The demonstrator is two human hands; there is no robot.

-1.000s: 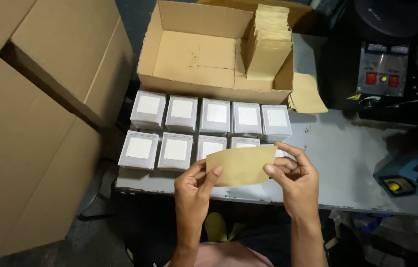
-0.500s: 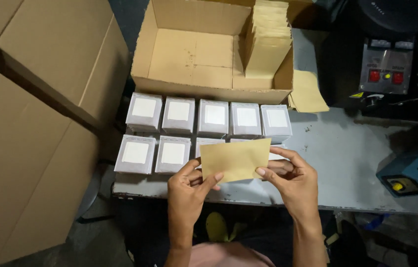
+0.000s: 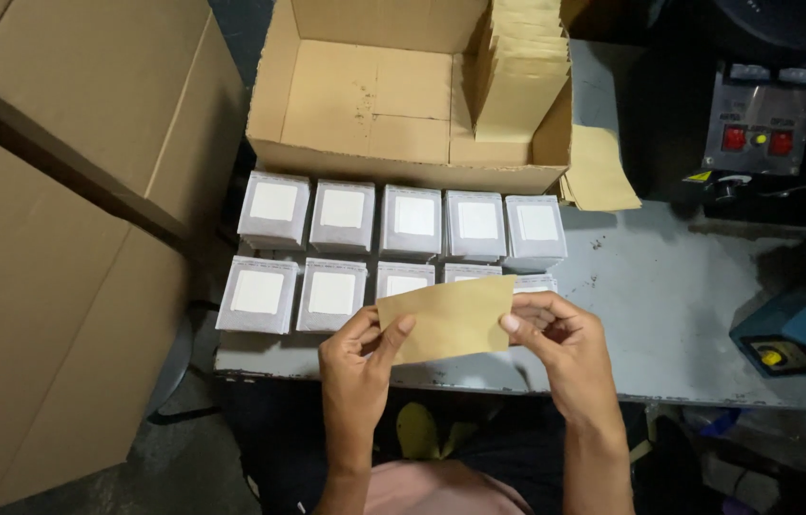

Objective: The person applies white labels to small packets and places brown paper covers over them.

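Observation:
A flat brown paper pouch (image 3: 451, 317) is held between both hands over the table's front edge. My left hand (image 3: 357, 367) pinches its left end with thumb and fingers. My right hand (image 3: 560, 348) grips its right end. Just behind the pouch stand two rows of small grey boxes with white tops (image 3: 403, 221); the pouch hides part of the front row. An open cardboard box (image 3: 365, 91) sits behind them, with a stack of the same brown pouches (image 3: 517, 72) leaning in its right side.
Large cardboard cartons (image 3: 60, 219) fill the left. A loose pouch (image 3: 599, 172) lies right of the open box. A control unit with red buttons (image 3: 756, 129) stands at back right; a blue sealer (image 3: 794, 334) sits on the grey table (image 3: 670, 305).
Both hands have drifted slightly with the pouch, still gripping both ends. The view has shifted a little; the boxes have not moved.

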